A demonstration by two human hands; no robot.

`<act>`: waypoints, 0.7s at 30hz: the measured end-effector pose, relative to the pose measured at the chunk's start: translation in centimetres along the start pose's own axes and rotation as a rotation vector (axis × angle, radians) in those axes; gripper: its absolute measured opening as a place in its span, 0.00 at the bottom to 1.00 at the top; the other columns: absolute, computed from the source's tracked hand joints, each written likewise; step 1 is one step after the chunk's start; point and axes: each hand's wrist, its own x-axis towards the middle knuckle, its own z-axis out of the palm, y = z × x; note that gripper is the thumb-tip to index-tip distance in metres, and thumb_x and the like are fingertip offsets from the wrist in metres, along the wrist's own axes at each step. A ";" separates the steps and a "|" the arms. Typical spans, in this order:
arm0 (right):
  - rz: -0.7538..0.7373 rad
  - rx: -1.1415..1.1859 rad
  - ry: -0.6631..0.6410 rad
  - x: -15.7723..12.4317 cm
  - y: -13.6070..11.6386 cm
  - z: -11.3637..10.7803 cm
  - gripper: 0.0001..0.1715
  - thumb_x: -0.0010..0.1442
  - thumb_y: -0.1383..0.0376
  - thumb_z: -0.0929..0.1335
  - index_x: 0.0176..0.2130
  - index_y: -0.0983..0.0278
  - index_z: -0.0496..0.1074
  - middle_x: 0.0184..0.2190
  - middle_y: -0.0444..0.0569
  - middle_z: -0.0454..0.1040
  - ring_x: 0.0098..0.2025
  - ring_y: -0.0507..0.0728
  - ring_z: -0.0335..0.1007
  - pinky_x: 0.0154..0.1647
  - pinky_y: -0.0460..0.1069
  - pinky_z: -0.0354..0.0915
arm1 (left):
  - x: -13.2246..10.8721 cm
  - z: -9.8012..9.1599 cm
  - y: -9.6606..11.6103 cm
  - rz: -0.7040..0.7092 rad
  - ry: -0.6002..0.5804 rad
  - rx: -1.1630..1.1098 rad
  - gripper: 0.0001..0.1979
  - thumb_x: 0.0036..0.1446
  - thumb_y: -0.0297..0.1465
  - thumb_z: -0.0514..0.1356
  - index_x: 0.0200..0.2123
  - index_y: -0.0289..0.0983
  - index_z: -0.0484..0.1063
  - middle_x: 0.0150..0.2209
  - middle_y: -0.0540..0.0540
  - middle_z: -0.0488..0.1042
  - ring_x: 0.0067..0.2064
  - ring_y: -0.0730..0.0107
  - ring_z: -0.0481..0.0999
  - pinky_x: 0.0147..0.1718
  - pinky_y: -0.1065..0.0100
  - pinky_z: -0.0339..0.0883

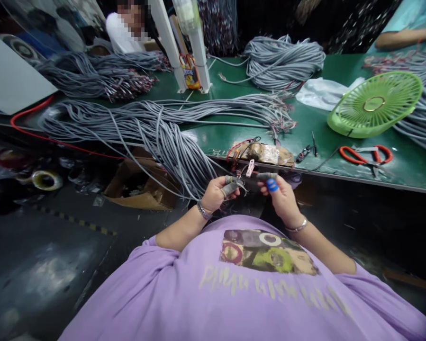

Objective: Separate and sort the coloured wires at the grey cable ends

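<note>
My left hand (215, 193) is closed at the table's front edge, with grey wraps on its thumb and finger. Pinched in it is the end of a grey cable, whose thin bare wires (244, 184) stick out toward the right. A short gap away, my right hand (282, 196) is closed too, with blue tape on the thumb and a grey wrap on the index finger; I cannot make out what is between its fingertips. Just beyond both hands, a taped block (260, 152) with thin wires and a small pale clip (250, 168) sits at the edge.
Grey cable bundles (127, 118) spread over the green table (230, 135), some hanging off its front. To the right lie red-handled pliers (367, 155) and a green fan (374, 104). A cardboard box (141, 189) stands on the floor. Co-workers sit across the table.
</note>
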 end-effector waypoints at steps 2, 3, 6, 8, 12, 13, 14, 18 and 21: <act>-0.141 -0.226 -0.114 -0.3 -0.5 0.9 0.27 0.58 0.45 0.68 0.47 0.61 0.72 0.39 0.52 0.76 0.33 0.55 0.70 0.35 0.51 0.67 | -0.1 0.4 -0.1 0.089 0.060 0.118 0.20 0.50 0.45 0.67 0.34 0.32 0.77 0.26 0.47 0.77 0.25 0.77 0.73 0.26 0.75 0.68; -0.201 -0.335 -0.145 -0.3 -0.8 1.3 0.28 0.57 0.45 0.69 0.48 0.61 0.72 0.40 0.53 0.76 0.36 0.57 0.71 0.38 0.52 0.68 | -0.1 0.5 -0.2 0.147 0.079 0.188 0.18 0.52 0.44 0.67 0.36 0.33 0.77 0.27 0.47 0.78 0.27 0.75 0.75 0.28 0.74 0.70; -0.280 -0.606 -0.139 0.0 -1.2 2.3 0.20 0.59 0.50 0.68 0.42 0.63 0.74 0.35 0.54 0.76 0.36 0.59 0.71 0.38 0.53 0.67 | -0.2 0.6 -0.6 0.313 0.125 0.402 0.12 0.54 0.35 0.65 0.40 0.35 0.79 0.36 0.45 0.81 0.37 0.69 0.79 0.41 0.69 0.73; -0.282 -0.689 -0.118 0.2 -1.2 2.6 0.16 0.62 0.54 0.66 0.37 0.63 0.74 0.32 0.54 0.75 0.34 0.59 0.71 0.37 0.52 0.65 | -0.2 0.4 -0.8 0.363 0.165 0.512 0.11 0.53 0.31 0.65 0.41 0.36 0.80 0.39 0.44 0.82 0.41 0.65 0.79 0.48 0.65 0.72; -0.205 -0.474 -0.210 -0.2 -1.4 3.1 0.18 0.65 0.54 0.64 0.32 0.63 0.72 0.27 0.49 0.73 0.30 0.56 0.68 0.33 0.50 0.63 | 0.0 0.1 -0.8 0.363 0.210 0.610 0.11 0.52 0.29 0.64 0.40 0.37 0.80 0.40 0.43 0.82 0.43 0.62 0.79 0.50 0.62 0.71; -0.158 -0.359 -0.275 -0.4 -1.6 3.3 0.20 0.65 0.52 0.63 0.30 0.63 0.71 0.24 0.47 0.71 0.27 0.54 0.65 0.30 0.48 0.62 | 0.1 0.2 -0.8 0.361 0.206 0.605 0.11 0.51 0.29 0.64 0.40 0.37 0.80 0.39 0.44 0.82 0.42 0.63 0.79 0.49 0.63 0.71; -0.113 -0.246 -0.349 -0.7 -1.9 3.6 0.23 0.66 0.50 0.62 0.29 0.63 0.69 0.22 0.44 0.68 0.25 0.52 0.62 0.28 0.47 0.61 | 0.3 0.3 -0.8 0.356 0.198 0.586 0.11 0.51 0.29 0.65 0.40 0.37 0.80 0.39 0.44 0.82 0.41 0.64 0.79 0.47 0.64 0.72; -0.150 -0.069 -0.796 -1.7 -3.2 4.6 0.25 0.65 0.49 0.64 0.25 0.64 0.67 0.21 0.41 0.65 0.23 0.49 0.57 0.27 0.45 0.59 | 1.5 0.5 -0.9 0.252 0.257 0.355 0.10 0.51 0.33 0.66 0.37 0.35 0.77 0.31 0.48 0.80 0.30 0.73 0.77 0.32 0.72 0.71; -0.262 -0.132 -0.908 -1.9 -3.6 4.5 0.22 0.65 0.53 0.65 0.25 0.65 0.69 0.22 0.42 0.67 0.24 0.49 0.59 0.28 0.45 0.60 | 2.2 0.3 -0.6 0.110 0.329 0.095 0.17 0.50 0.43 0.66 0.33 0.34 0.72 0.23 0.52 0.74 0.19 0.80 0.69 0.17 0.77 0.57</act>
